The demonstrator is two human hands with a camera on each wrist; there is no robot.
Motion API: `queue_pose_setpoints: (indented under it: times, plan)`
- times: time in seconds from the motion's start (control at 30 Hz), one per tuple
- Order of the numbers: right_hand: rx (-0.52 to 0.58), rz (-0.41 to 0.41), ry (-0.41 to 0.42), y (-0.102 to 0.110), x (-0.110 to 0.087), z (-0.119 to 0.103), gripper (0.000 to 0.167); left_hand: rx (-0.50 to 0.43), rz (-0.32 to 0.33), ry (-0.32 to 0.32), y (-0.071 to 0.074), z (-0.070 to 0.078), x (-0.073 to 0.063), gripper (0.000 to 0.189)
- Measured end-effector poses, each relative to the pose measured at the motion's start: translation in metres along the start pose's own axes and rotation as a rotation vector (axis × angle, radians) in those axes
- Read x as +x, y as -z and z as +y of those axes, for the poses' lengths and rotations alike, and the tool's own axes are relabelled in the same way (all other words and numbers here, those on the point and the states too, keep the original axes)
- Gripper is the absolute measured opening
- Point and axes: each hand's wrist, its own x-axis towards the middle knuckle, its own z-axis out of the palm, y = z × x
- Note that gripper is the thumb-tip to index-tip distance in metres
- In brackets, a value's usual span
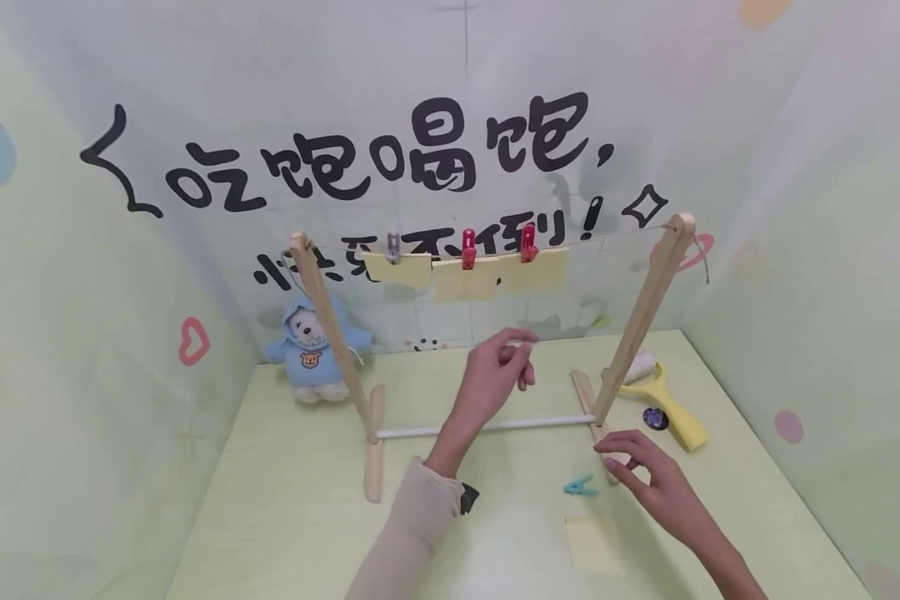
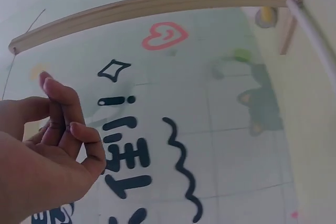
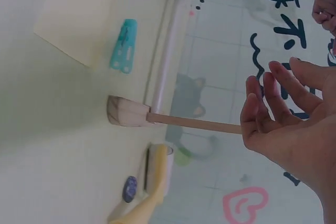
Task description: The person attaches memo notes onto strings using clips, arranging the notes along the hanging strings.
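Observation:
My left hand [image 1: 493, 377] hovers in front of the wooden drying frame, fingers loosely bent and nothing between them. Above it, a string [image 1: 615, 237] carries three yellow paper notes [image 1: 467, 282], clipped by a grey clothespin [image 1: 393, 247] and two red clothespins [image 1: 468, 249]. Thumb and fingers of my right hand [image 1: 656, 487] are apart and hold nothing; it hangs over the table near the frame's right foot [image 1: 583, 392]. A teal clothespin [image 1: 581, 486] lies on the table to its left, also seen in the right wrist view, with a loose yellow note [image 1: 592, 543] nearer me.
Two wooden posts [image 1: 641, 325] and a white rod [image 1: 540, 423] form the frame. At the back left sits a plush toy in blue [image 1: 311, 354]. Right of the frame lie a yellow-handled roller [image 1: 678, 412] and a dark round disc [image 1: 655, 418]. Printed walls enclose the table.

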Motion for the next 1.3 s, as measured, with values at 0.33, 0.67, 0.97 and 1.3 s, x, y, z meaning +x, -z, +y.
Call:
queue_pose_setpoints:
  times: [0.33, 0.67, 0.97, 1.3]
  plan:
    - [0.01, -0.008, -0.049, -0.024, -0.018, 0.019, 0.019, 0.495, -0.144, 0.114, -0.079, -0.135, -0.102, 0.03]
    - [-0.067, -0.01, -0.136, -0.028, -0.017, 0.014, 0.02, 0.963, -0.14, 0.062, -0.124, -0.16, -0.148, 0.071]
    - [-0.288, -0.053, 0.026, -0.035, -0.012, 0.064, 0.033, 1.142, 0.016, 0.036, -0.146, -0.173, -0.147, 0.075]
    - [-0.373, -0.337, -0.175, -0.039, -0.011, 0.057, 0.044, 0.978, -0.076, 0.145, -0.136, -0.161, -0.141, 0.051]
